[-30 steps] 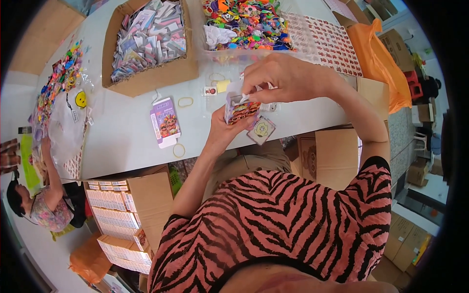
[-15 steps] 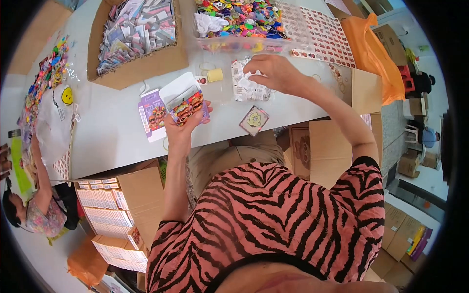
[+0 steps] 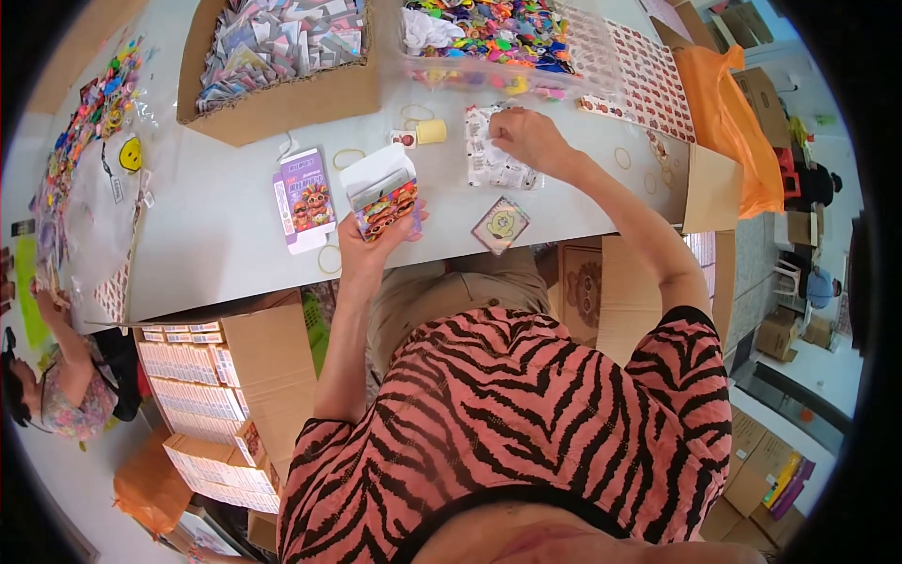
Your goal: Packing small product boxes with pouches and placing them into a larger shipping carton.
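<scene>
My left hand (image 3: 376,242) is wrapped round a small purple and orange printed carton (image 3: 387,209), its white top flap standing up over an open end. Over a stack of clear-and-white printed packets (image 3: 493,167), my right hand (image 3: 531,139) has its fingers curled together at the pile's upper part. Whatever is between those fingertips is hidden. To the left of the held carton lies a flat purple carton (image 3: 305,197). A square card with a yellow-green cartoon figure (image 3: 501,226) rests near the table's front edge, below the packets.
A cardboard box of flat cards (image 3: 282,117) and a clear tub of colourful trinkets (image 3: 489,42) stand at the back. Sticker sheets (image 3: 648,75) and an orange bag (image 3: 742,141) are at right. Boxed cartons (image 3: 197,376) sit below left; a co-worker (image 3: 70,385) works at far left.
My right hand's fingers have curled closer together over the packets. My left hand still holds the carton, now apart from the flat carton. The whole view has shifted a little.
</scene>
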The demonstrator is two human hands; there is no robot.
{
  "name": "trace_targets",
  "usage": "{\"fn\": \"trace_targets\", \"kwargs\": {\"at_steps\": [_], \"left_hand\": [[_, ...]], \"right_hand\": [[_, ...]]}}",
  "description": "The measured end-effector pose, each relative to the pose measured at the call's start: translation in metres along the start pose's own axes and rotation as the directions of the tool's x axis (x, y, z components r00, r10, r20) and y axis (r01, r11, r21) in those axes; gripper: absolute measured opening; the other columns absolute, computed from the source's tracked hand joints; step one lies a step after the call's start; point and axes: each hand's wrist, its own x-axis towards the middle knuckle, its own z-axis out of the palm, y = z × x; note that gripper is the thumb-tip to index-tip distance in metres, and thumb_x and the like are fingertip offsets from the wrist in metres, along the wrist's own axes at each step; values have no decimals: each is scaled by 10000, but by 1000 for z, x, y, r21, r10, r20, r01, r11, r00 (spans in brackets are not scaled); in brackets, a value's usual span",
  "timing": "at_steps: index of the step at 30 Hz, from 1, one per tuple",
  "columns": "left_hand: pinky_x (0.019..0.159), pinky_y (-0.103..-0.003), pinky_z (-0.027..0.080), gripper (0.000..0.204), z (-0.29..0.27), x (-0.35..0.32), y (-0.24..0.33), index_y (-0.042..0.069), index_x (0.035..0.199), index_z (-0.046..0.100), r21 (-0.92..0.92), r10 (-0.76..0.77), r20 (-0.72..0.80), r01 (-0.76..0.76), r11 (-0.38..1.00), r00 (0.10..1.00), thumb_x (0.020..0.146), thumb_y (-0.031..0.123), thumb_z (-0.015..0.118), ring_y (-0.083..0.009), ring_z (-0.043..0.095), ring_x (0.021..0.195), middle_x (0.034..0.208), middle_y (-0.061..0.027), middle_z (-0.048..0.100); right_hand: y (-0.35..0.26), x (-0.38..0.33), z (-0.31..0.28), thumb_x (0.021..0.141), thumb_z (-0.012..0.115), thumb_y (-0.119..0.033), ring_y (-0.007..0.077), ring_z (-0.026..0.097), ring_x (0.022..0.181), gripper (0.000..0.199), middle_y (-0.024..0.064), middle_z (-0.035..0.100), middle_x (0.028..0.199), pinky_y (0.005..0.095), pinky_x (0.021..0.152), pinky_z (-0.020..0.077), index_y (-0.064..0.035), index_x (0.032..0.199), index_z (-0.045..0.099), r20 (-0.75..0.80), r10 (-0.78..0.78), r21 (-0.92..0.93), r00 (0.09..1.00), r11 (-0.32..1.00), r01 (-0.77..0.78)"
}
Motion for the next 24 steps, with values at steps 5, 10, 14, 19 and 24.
{"fn": "trace_targets", "kwargs": {"at_steps": [5, 10, 14, 19, 24], "left_hand": [[708, -310, 561, 339, 1, 0, -5, -37, 1152, 580, -55, -44, 31, 46, 997, 999, 833, 49, 657, -230, 668, 893, 1014, -159, 666], [711, -305, 561, 344, -2, -2, -8, -39, 1154, 579, -51, -44, 27, 45, 998, 999, 834, 57, 662, -228, 668, 892, 1013, -160, 666], [709, -300, 559, 349, -3, -3, -7, -38, 1155, 578, -61, -44, 26, 45, 997, 999, 832, 63, 668, -224, 668, 893, 1015, -161, 666], [707, -298, 558, 349, -3, -3, -13, -41, 1150, 579, -55, -58, 25, 60, 997, 998, 831, 65, 672, -218, 667, 893, 1017, -158, 665], [680, -308, 561, 306, 0, -2, -16, -27, 1118, 593, -28, -36, 31, 37, 999, 999, 839, 83, 653, -235, 672, 878, 992, -154, 670]], "right_hand": [[11, 9, -4, 768, 636, -100, 262, 623, 681, 102, 83, 630, 719, 380, 620, 475, -66, 845, 579, -5, 129, 83, 992, 988, -128], [9, 15, -1, 758, 628, -86, 270, 630, 701, 177, 88, 649, 735, 386, 626, 482, -76, 931, 588, 1, 120, 18, 993, 993, -120], [10, 15, 5, 744, 627, -76, 269, 634, 715, 186, 90, 649, 754, 383, 629, 487, -81, 929, 600, -12, 87, -61, 996, 994, -88], [3, 13, 3, 743, 615, -52, 276, 623, 758, 182, 79, 649, 789, 395, 655, 494, -79, 921, 588, -16, 71, -68, 997, 995, -71], [1, 16, 1, 736, 606, -38, 277, 612, 786, 129, 80, 635, 814, 397, 666, 494, -70, 860, 592, -33, 58, -60, 998, 996, -60]]}}
